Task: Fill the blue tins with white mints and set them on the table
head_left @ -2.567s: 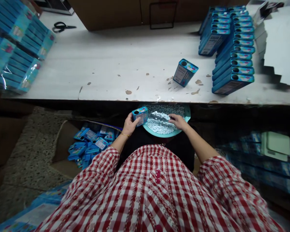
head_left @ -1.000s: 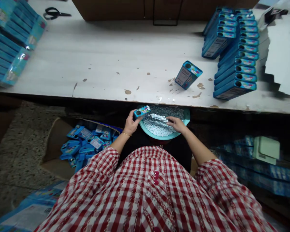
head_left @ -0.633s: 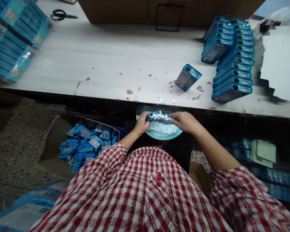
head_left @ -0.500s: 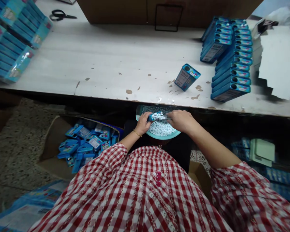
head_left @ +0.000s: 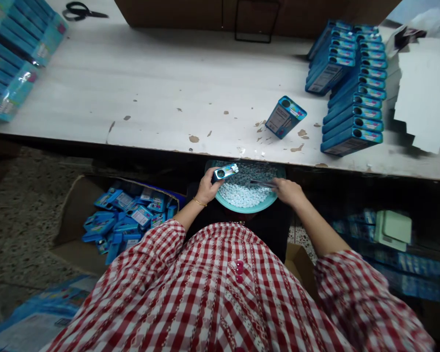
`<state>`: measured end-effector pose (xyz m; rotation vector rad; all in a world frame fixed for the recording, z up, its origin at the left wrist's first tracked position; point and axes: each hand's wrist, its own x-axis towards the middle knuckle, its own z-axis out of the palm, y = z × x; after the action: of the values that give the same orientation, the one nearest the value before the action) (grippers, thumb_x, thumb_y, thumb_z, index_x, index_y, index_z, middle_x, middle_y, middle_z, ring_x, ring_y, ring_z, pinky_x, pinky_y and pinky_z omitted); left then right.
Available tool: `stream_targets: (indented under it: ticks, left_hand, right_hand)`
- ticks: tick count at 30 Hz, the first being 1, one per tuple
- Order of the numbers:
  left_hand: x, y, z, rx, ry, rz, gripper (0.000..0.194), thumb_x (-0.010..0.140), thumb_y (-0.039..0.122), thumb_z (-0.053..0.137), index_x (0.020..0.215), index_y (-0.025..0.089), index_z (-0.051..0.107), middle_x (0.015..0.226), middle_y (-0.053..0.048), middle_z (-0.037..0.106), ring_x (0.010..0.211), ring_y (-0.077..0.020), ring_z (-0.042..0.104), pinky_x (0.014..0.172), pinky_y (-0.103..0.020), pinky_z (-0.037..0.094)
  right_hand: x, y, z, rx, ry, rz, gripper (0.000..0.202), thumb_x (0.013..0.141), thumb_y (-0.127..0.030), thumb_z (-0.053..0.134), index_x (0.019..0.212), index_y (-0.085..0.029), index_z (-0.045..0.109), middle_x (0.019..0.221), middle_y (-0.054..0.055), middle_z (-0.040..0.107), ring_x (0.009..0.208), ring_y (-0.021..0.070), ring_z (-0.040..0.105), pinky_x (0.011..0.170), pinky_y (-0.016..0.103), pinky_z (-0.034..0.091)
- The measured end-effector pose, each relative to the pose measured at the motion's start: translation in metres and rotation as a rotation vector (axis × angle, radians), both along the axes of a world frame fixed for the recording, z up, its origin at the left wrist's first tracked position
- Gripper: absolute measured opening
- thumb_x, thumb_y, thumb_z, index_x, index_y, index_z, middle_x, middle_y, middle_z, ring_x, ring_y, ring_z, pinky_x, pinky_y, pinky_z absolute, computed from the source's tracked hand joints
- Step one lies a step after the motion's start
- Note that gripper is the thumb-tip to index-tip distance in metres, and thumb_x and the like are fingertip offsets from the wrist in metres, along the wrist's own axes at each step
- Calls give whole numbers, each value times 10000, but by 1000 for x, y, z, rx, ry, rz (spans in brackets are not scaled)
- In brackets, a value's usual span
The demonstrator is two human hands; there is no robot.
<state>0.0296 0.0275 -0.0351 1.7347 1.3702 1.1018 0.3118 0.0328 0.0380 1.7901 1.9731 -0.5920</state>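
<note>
My left hand point(head_left: 205, 187) is closed around a small blue flat box point(head_left: 220, 174), held over the left side of a turquoise bowl point(head_left: 247, 210). White pellets show at the box's right end. Small white and pale blue pellets point(head_left: 244, 195) fill much of the bowl, which sits at my lap below the table edge. At the bowl's right rim, my right hand point(head_left: 289, 191) grips a thin greyish scoop point(head_left: 262, 184); its tip reaches over the pellets, and its exact shape is hard to make out.
On the white table point(head_left: 161, 88) stand one blue box point(head_left: 285, 117) and rows of similar boxes point(head_left: 352, 139). Scissors point(head_left: 83, 11) and wrapped blue packs point(head_left: 18, 63) lie left. A brown carton point(head_left: 205, 14) stands behind. An open carton point(head_left: 68, 220) of blue boxes is on the floor.
The scoop has moved right, away from the blue box, with my right hand. My left hand has shifted slightly left and turned the box, showing its narrow face with a dark oval.
</note>
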Motion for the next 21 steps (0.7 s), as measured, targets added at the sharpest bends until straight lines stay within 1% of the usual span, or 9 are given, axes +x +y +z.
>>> stream_targets:
  ticks: [2, 3, 5, 7, 9, 12, 15, 18, 21]
  left_hand:
    - [-4, 1, 4, 3, -4, 23, 343, 790, 258, 599, 1110, 170, 513, 1053, -73, 616, 968, -196, 600, 890, -342, 479]
    - [-6, 0, 5, 6, -2, 34, 345, 791, 263, 603, 1110, 168, 513, 1056, -74, 615, 970, -197, 600, 893, -342, 478]
    - [-9, 0, 7, 7, 4, 57, 352, 793, 280, 608, 1111, 166, 511, 1055, -76, 618, 970, -199, 601, 894, -345, 478]
    - [-12, -2, 8, -2, 8, 81, 359, 793, 302, 613, 1109, 167, 510, 1050, -75, 622, 963, -200, 604, 888, -345, 481]
    - [-16, -3, 7, -15, 4, 109, 370, 790, 325, 618, 1108, 170, 509, 1044, -69, 625, 949, -196, 607, 876, -339, 486]
    - [-22, -3, 4, -28, -19, 158, 387, 789, 351, 616, 1113, 172, 505, 1027, -59, 627, 924, -187, 608, 861, -328, 489]
    - [-24, -1, 3, -26, -34, 182, 392, 789, 357, 612, 1116, 172, 501, 1025, -58, 625, 922, -185, 605, 861, -323, 487]
    - [-19, 1, 3, -23, -26, 172, 382, 792, 349, 604, 1113, 172, 499, 1032, -64, 622, 935, -190, 602, 868, -327, 483]
    - [-7, 1, 4, -18, 1, 118, 349, 797, 316, 587, 1103, 170, 505, 1044, -75, 618, 957, -200, 598, 886, -342, 476]
  right_hand:
    - [-17, 3, -41, -48, 101, -78, 356, 861, -235, 507, 1207, -206, 585, 1155, 134, 636, 1048, 260, 596, 853, 352, 438]
    - [-30, 4, -59, -53, 144, -86, 354, 866, -239, 505, 1209, -212, 589, 1154, 130, 640, 1060, 253, 592, 868, 346, 433]
    - [-57, 7, -86, -52, 226, -106, 369, 884, -287, 492, 1238, -228, 581, 1168, 117, 641, 1081, 244, 584, 889, 330, 426]
    - [-74, 9, -102, -47, 304, -120, 393, 889, -326, 491, 1261, -231, 571, 1182, 100, 640, 1088, 235, 583, 892, 309, 429]
    - [-77, 11, -107, -45, 394, -128, 400, 879, -318, 511, 1261, -217, 574, 1186, 82, 641, 1078, 217, 587, 885, 287, 439]
    - [-59, 11, -102, -33, 508, -124, 392, 850, -261, 544, 1234, -194, 590, 1158, 57, 654, 1025, 184, 602, 872, 271, 454]
    - [-33, 7, -82, 4, 629, -150, 394, 798, -219, 586, 1185, -155, 618, 1052, 64, 686, 942, 192, 621, 840, 299, 473]
    - [-12, 3, -48, 45, 770, -146, 363, 777, -225, 591, 1128, -149, 641, 998, 62, 694, 907, 202, 623, 822, 328, 479]
    - [-6, 2, -5, 66, 792, -92, 348, 798, -260, 572, 1124, -158, 636, 1034, 59, 688, 934, 193, 621, 843, 318, 469]
